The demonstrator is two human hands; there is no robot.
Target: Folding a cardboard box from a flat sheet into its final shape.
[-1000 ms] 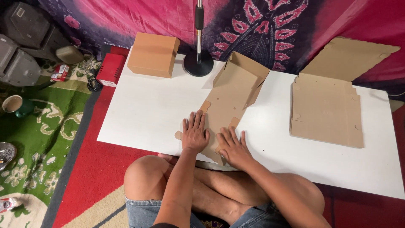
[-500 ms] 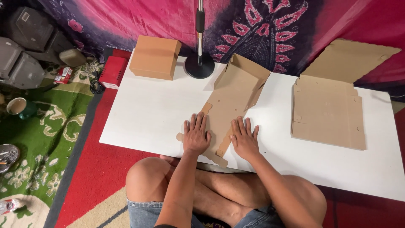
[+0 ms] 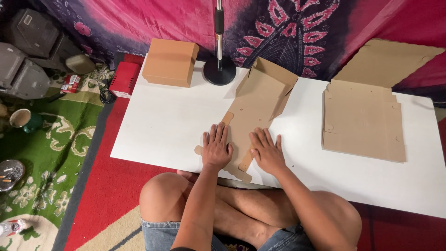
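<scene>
A brown cardboard box blank (image 3: 253, 104) lies partly folded on the white table (image 3: 167, 121), its far end standing up as walls. My left hand (image 3: 216, 146) presses flat on the blank's near left flap, fingers spread. My right hand (image 3: 267, 149) lies flat on the near right flap, pressing it down against the table. Neither hand grips anything.
A stack of flat cardboard blanks (image 3: 364, 121) lies at the right, one leaning on the cloth behind. A finished brown box (image 3: 169, 62) and a black round stand base (image 3: 219, 70) sit at the far edge. A red box (image 3: 123, 79) and a cup (image 3: 23, 119) are on the carpet, left.
My right hand slid from the blank's near corner outward to the right flap and flattened it. The left hand stayed pressed in place.
</scene>
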